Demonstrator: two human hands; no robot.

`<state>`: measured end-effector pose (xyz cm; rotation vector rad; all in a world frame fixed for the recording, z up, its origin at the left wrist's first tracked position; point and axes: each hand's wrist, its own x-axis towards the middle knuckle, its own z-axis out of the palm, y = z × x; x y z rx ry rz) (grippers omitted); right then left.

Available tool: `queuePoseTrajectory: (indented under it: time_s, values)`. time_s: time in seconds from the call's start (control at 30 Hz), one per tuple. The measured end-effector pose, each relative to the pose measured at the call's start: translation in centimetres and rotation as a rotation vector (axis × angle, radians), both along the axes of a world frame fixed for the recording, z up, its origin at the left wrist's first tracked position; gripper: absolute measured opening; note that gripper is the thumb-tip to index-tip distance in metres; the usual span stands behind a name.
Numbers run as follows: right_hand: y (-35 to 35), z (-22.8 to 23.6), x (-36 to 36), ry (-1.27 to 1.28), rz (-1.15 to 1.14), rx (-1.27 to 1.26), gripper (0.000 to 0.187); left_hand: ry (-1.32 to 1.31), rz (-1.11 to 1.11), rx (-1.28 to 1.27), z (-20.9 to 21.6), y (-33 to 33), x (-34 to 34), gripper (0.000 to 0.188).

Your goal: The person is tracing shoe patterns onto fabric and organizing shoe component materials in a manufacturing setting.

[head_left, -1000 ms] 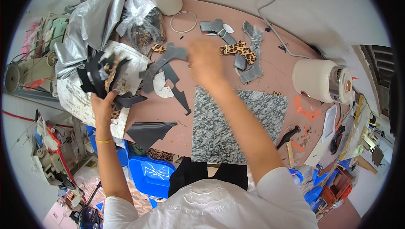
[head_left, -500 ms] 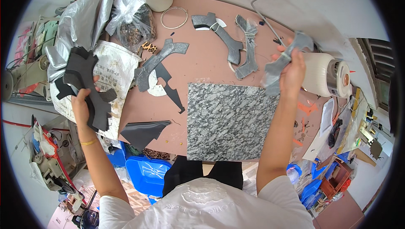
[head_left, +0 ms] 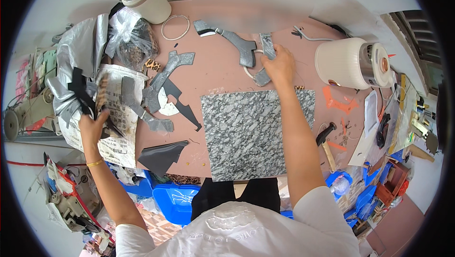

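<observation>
At the left, my left hand (head_left: pixel 92 123) grips a bunch of dark cut pieces (head_left: pixel 83 91), partly blurred, with a striped brownish piece beside them. My right hand (head_left: pixel 280 67) is closed over a grey curved bundle of cut pieces (head_left: pixel 267 45) on the table, its middle hidden under my fingers. Left of it lies another tied grey bundle (head_left: pixel 232 41). Two more grey bundles rest near my left hand: one (head_left: pixel 166 77) by a leopard-print scrap, the other (head_left: pixel 156 123) at the edge of the printed white sack (head_left: pixel 125 136).
A speckled stone slab (head_left: pixel 256 134) lies at the table's front. Flat black pieces (head_left: pixel 163 157) lie to its left. A hammer (head_left: pixel 327 145), orange scraps (head_left: pixel 339 100) and a cream jar-like container (head_left: pixel 343 63) are on the right. A second container (head_left: pixel 147 1) stands at the back left.
My right hand has come down and left, from a raised grey bundle onto one on the table. A grey bundle now lies by the sack. The dark pieces in my left hand have turned.
</observation>
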<state>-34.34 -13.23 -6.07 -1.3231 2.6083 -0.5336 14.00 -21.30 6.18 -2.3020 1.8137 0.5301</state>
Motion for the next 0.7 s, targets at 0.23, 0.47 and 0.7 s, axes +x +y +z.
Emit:
queuePoseTrajectory:
  time_s: [0.23,0.47,0.7]
  values:
    - [6.2,5.2,2.9,-0.884,-0.054,-0.444,0.039,1.023,-0.086,-0.244,-2.0,6.1,-15.2,0.036]
    - [12.4,9.9,7.1,-0.554,0.144,-0.553,0.036,1.515,-0.084,0.333,-2.4,11.1,-30.0,0.027]
    - [17.0,9.0,2.1,-0.05,0.566,-0.178,0.025,0.961,-0.607,0.397,-3.6,17.9,-33.2,0.065]
